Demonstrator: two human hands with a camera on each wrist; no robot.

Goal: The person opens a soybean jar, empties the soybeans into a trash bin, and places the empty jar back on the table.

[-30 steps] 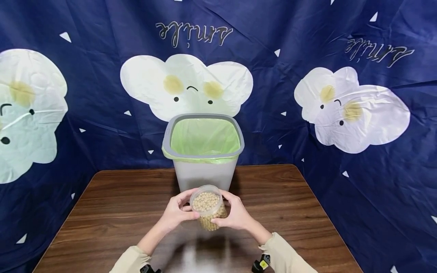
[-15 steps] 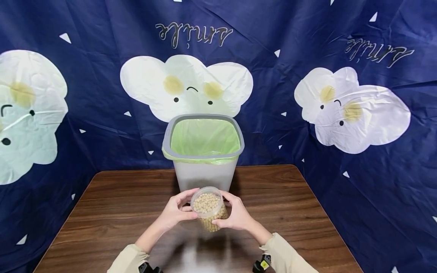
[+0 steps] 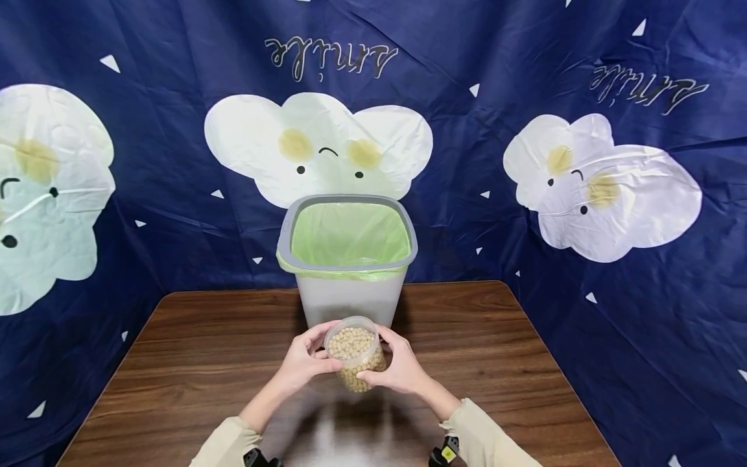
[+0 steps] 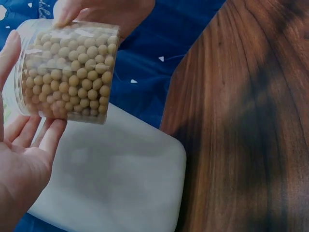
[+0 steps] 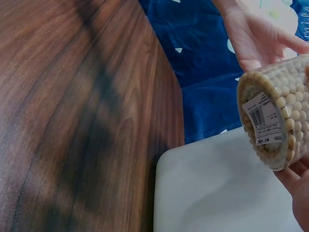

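A clear, lidless jar [image 3: 353, 353] of small round beige balls, which look like dried beans, is held between both hands above the table. The left hand [image 3: 303, 360] grips it near the rim, its thumb in front. Lower on the other side, the right hand [image 3: 403, 366] holds the jar with the thumb across the front. In the left wrist view the balls [image 4: 72, 72] fill most of the jar. A printed barcode label [image 5: 263, 118] shows on the jar's base in the right wrist view. The fingers behind the jar are partly hidden.
Just beyond the hands stands a white bin [image 3: 350, 301] with a grey rim [image 3: 350, 267] and a green liner bag [image 3: 350, 233]. Beneath lies a dark wooden table [image 3: 222, 363]. Blue cloth [image 3: 467, 52] with printed clouds hangs around the back and sides.
Both hands keep their hold on the jar, which dips slightly and then rises a little. The bin stays where it was.
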